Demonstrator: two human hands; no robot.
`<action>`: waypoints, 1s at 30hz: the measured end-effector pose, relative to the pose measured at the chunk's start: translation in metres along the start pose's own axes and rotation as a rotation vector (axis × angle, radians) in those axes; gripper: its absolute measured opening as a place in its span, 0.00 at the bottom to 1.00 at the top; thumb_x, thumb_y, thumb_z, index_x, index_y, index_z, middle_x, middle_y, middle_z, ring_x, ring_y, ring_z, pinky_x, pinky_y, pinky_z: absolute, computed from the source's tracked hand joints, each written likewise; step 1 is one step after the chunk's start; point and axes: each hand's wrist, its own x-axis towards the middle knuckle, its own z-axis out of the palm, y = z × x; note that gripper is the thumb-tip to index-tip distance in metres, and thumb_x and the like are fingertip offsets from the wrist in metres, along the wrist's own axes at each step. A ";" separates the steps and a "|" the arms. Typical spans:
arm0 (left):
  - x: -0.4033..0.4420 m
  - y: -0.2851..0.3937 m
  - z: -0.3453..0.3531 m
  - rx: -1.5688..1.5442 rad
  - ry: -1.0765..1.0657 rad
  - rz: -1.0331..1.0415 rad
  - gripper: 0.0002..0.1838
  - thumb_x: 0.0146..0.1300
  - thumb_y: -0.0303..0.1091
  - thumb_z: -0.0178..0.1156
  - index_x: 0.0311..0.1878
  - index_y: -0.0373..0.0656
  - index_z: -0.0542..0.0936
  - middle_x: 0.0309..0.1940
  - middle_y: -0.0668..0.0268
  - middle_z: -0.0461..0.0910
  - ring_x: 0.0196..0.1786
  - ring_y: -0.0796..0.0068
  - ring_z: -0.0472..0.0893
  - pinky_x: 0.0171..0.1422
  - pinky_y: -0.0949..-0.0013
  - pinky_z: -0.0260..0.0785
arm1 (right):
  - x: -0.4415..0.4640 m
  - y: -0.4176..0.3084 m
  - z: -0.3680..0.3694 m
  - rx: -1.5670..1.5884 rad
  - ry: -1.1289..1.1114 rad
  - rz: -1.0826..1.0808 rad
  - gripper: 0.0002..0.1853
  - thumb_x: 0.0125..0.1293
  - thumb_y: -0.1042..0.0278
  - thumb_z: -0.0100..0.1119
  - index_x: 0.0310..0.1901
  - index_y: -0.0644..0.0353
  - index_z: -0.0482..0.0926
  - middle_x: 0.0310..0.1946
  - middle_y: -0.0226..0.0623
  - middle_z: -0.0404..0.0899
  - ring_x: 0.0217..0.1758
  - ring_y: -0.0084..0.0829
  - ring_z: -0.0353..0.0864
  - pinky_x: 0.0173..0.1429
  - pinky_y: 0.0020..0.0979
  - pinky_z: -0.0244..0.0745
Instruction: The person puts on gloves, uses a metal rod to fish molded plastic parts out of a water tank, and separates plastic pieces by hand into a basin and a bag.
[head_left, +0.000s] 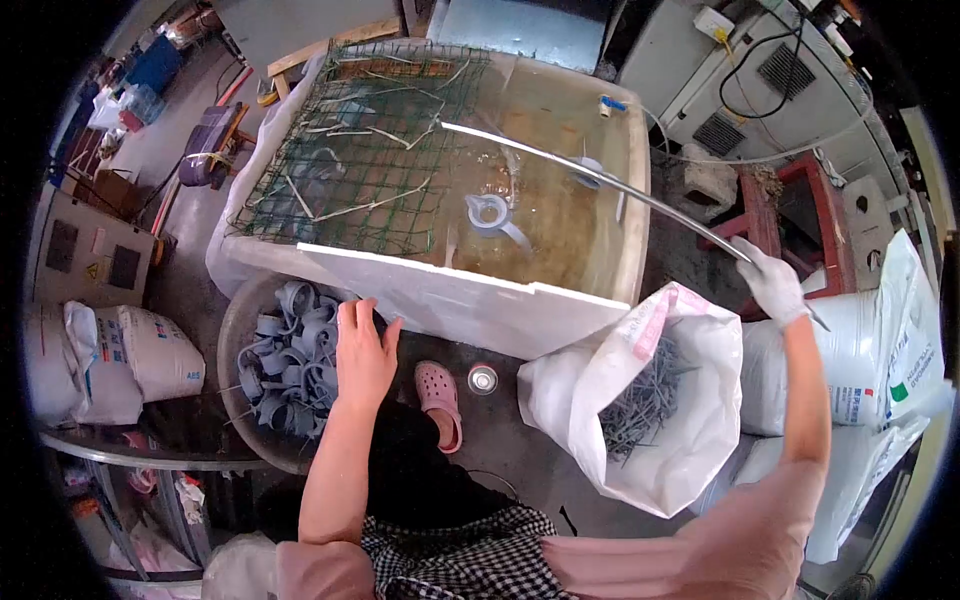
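My right hand (770,284), in a white glove, is closed around a long thin metal rod (640,195). The rod slants over a water-filled tank (634,190), its far tip near a green mesh (370,150). In the water are a grey plastic ring-shaped part (489,213) with a handle-like arm and another grey part (588,170) under the rod. My left hand (363,345), bare, hovers at the right rim of a round basin (232,390). Its fingers are extended and slightly apart, with nothing seen in them. Many grey plastic parts (290,365) fill the basin.
A white sack (560,390) of thin grey pieces (645,400) stands open at right. A small can (482,379) sits on the floor by my pink shoe (437,396). Full sacks (150,360) lie left; a red frame (820,220) stands right.
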 end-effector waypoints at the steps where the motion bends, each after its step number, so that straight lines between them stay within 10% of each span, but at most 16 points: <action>1: -0.002 -0.003 0.000 0.020 0.011 0.014 0.20 0.59 0.29 0.63 0.51 0.33 0.68 0.45 0.46 0.68 0.50 0.42 0.70 0.54 0.53 0.66 | -0.020 0.007 -0.018 -0.011 0.000 -0.007 0.22 0.63 0.61 0.57 0.60 0.46 0.74 0.36 0.50 0.81 0.42 0.48 0.81 0.48 0.44 0.74; 19: -0.027 -0.017 -0.009 0.079 0.031 -0.027 0.20 0.58 0.32 0.64 0.50 0.36 0.69 0.44 0.47 0.68 0.50 0.43 0.70 0.52 0.52 0.66 | -0.048 -0.051 -0.019 -0.190 -0.224 0.047 0.22 0.64 0.51 0.52 0.59 0.43 0.74 0.40 0.49 0.81 0.45 0.48 0.81 0.51 0.47 0.74; 30: -0.014 -0.014 -0.009 0.063 0.033 -0.035 0.18 0.60 0.31 0.63 0.49 0.37 0.68 0.44 0.47 0.68 0.47 0.41 0.70 0.50 0.50 0.66 | 0.028 -0.092 0.108 0.064 -0.322 -0.012 0.22 0.67 0.51 0.46 0.59 0.48 0.73 0.47 0.51 0.80 0.51 0.50 0.79 0.58 0.45 0.72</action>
